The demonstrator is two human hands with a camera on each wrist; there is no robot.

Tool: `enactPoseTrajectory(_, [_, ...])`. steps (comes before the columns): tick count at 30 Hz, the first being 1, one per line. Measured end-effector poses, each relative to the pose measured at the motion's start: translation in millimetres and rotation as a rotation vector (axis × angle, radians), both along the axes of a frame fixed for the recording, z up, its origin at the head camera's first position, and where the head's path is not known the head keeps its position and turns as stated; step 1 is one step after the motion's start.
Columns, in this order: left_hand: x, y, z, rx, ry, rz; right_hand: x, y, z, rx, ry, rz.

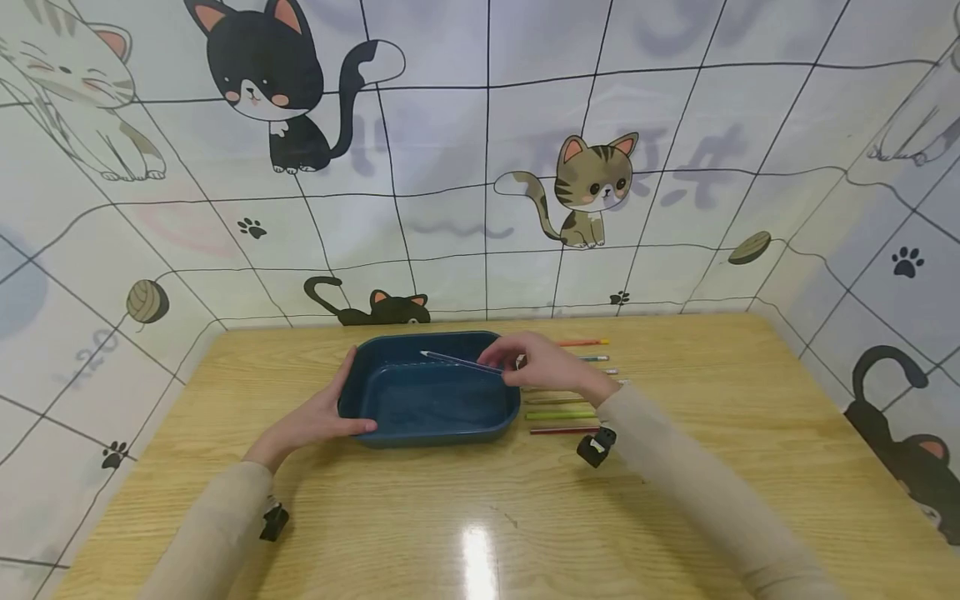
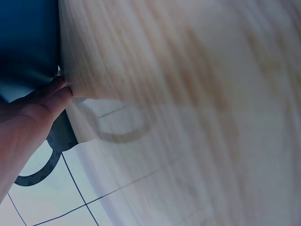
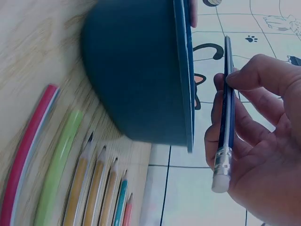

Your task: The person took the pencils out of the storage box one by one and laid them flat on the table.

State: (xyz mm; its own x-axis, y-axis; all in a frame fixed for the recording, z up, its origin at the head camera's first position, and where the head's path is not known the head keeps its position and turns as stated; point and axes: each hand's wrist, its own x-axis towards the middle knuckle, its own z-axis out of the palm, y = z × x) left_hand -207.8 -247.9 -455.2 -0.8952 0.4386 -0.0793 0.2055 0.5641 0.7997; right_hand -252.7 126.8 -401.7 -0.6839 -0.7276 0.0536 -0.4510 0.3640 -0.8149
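Note:
A dark blue rectangular dish (image 1: pixel 435 404) stands on the table. My left hand (image 1: pixel 324 408) holds the dish's left end, its thumb over the front rim and its fingers along the outer side. In the left wrist view those fingers (image 2: pixel 44 96) lie against the dish wall. Above the dish's right part, my right hand (image 1: pixel 543 362) pinches a dark blue pencil (image 1: pixel 457 361) between thumb and fingers. The pencil's tip points left over the dish; its white eraser end (image 3: pixel 221 182) points toward the right wrist camera.
Several pencils lie in a row right of the dish, among them a lime green one (image 1: pixel 558 415), a red one (image 1: pixel 562 431) and an orange one (image 1: pixel 585 342). The wooden table (image 1: pixel 420 517) meets a cat-printed backdrop (image 1: pixel 442 225) at its back and sides.

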Motion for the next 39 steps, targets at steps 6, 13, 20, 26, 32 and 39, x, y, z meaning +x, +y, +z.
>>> enactPoseTrajectory(6, [0.8,-2,1.8,0.013,-0.008,-0.003,8.7,16,1.0,0.013,0.01,0.004])
enactPoseTrajectory(13, [-1.4,-3,2.6,-0.002,0.002,-0.009,18.5,38,3.1,0.028,0.084,-0.006])
enactPoseTrajectory(20, [-2.7,-1,3.0,-0.012,-0.001,-0.012,29.6,58,0.5,0.055,0.086,-0.039])
enactPoseTrajectory(26, [-3.0,0,2.9,-0.02,-0.013,-0.016,36.8,74,-5.0,0.072,0.094,-0.04])
enactPoseTrajectory(32, [-3.0,0,3.0,-0.026,-0.007,-0.015,41.9,88,-10.2,0.06,0.117,-0.033])
enactPoseTrajectory(39, [-1.3,0,3.1,-0.026,-0.021,-0.012,50.5,105,-20.6,0.057,0.153,-0.027])
